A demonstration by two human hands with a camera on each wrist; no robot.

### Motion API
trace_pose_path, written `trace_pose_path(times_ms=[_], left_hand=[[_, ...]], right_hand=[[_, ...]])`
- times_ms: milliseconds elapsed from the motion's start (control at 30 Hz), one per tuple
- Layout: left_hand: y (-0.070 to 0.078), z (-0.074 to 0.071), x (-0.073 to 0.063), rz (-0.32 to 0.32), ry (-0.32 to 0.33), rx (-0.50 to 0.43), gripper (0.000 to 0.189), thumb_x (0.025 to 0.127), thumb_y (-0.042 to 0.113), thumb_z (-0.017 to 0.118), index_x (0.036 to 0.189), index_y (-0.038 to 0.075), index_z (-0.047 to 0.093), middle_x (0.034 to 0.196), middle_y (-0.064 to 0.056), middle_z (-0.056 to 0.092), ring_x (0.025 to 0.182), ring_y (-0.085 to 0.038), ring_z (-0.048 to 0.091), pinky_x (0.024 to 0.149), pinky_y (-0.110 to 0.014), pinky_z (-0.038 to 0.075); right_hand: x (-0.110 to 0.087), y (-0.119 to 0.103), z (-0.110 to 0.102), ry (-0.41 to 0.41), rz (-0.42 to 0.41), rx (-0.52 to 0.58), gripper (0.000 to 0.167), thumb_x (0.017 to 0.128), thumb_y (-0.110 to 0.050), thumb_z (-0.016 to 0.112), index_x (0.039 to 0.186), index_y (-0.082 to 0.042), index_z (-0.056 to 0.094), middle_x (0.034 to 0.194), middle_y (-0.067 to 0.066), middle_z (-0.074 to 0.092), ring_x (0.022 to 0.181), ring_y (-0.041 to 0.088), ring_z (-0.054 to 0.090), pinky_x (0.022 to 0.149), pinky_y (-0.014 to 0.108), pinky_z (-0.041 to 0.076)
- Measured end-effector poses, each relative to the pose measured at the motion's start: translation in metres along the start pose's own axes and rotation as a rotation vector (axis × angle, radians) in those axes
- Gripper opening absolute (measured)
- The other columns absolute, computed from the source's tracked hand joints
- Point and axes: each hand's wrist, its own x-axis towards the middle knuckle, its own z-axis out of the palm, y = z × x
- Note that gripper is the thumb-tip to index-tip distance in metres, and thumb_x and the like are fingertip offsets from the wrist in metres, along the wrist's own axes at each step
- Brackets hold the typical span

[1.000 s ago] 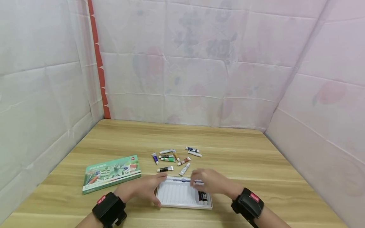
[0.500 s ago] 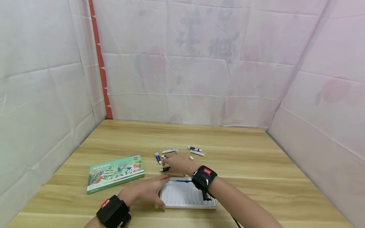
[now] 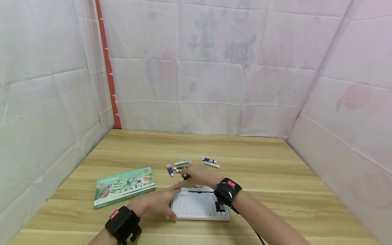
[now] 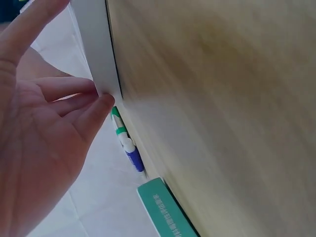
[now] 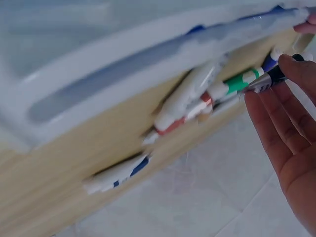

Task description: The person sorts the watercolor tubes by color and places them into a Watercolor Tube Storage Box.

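A white paint tray [image 3: 191,206] lies on the table, and my left hand [image 3: 154,201] holds its left end, thumb at the near corner and fingers at the far one. Dark paint tubes [image 3: 219,207] sit in the tray's right end, and a blue paintbrush [image 3: 199,192] lies along its far edge. Just beyond the tray, my right hand [image 3: 200,175] pinches a black-and-silver paint tube [image 5: 274,79] between thumb and fingers, raised off the table. A green-banded tube [image 5: 239,83] shows behind it in the right wrist view; the right hand partly covers other tubes in the head view.
A flat green paint box [image 3: 124,187] lies left of the tray. Loose tubes lie beyond it: a purple one [image 3: 169,170], a white one [image 3: 182,162], a navy-and-white one [image 3: 209,160] and others. White sheeting [image 3: 208,85] hangs around the table [image 3: 275,190].
My right hand has gone from over the tray to the loose tubes, picked up the black tube, and drawn slightly back right. The left hand stays on the tray.
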Motion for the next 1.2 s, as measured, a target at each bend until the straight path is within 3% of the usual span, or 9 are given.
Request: trace_pose_path(times_ms=[100, 267, 600, 800, 1200], left_hand=[[-0.001, -0.003, 0.003, -0.004, -0.002, -0.002, 0.093, 0.072, 0.033, 0.078, 0.142, -0.001, 0.028, 0.149, -0.015, 0.019, 0.133, -0.028, 0.022, 0.105, -0.043, 0.026], [-0.004, -0.007, 0.007, 0.000, 0.012, -0.014, 0.093, 0.070, 0.029, 0.079, 0.141, -0.003, 0.029, 0.147, -0.016, 0.021, 0.132, -0.031, 0.023, 0.105, -0.043, 0.025], [-0.010, -0.011, 0.013, 0.019, 0.019, 0.015, 0.093, 0.070, 0.028, 0.079, 0.140, -0.006, 0.028, 0.147, -0.019, 0.021, 0.132, -0.031, 0.024, 0.105, -0.042, 0.025], [-0.007, -0.014, 0.015, 0.007, 0.012, 0.011, 0.091, 0.070, 0.025, 0.079, 0.139, -0.006, 0.029, 0.146, -0.018, 0.023, 0.132, -0.031, 0.024, 0.106, -0.042, 0.025], [-0.008, -0.013, 0.016, 0.018, 0.016, 0.018, 0.090, 0.070, 0.024, 0.080, 0.139, -0.006, 0.030, 0.146, -0.016, 0.023, 0.133, -0.029, 0.023, 0.106, -0.040, 0.024]], right_hand=[[-0.011, 0.008, -0.006, 0.012, 0.010, 0.027, 0.019, 0.084, -0.009, 0.067, 0.102, -0.015, 0.067, 0.096, -0.005, 0.058, 0.081, 0.005, 0.055, 0.067, 0.017, 0.047], [-0.031, 0.013, -0.011, 0.049, 0.003, 0.059, 0.019, 0.081, -0.007, 0.069, 0.099, -0.013, 0.068, 0.093, -0.004, 0.056, 0.081, 0.007, 0.055, 0.067, 0.019, 0.047], [-0.056, 0.011, -0.007, 0.130, -0.123, -0.052, 0.016, 0.079, -0.008, 0.071, 0.094, -0.015, 0.068, 0.091, -0.004, 0.060, 0.081, 0.006, 0.055, 0.068, 0.016, 0.047], [-0.067, 0.012, -0.004, 0.158, -0.183, -0.054, 0.017, 0.079, -0.008, 0.071, 0.094, -0.014, 0.068, 0.094, -0.005, 0.059, 0.086, 0.005, 0.055, 0.070, 0.015, 0.046], [-0.084, 0.004, 0.000, 0.137, -0.228, 0.010, 0.021, 0.077, -0.004, 0.071, 0.096, -0.014, 0.067, 0.096, -0.005, 0.058, 0.088, 0.002, 0.054, 0.073, 0.012, 0.045]])
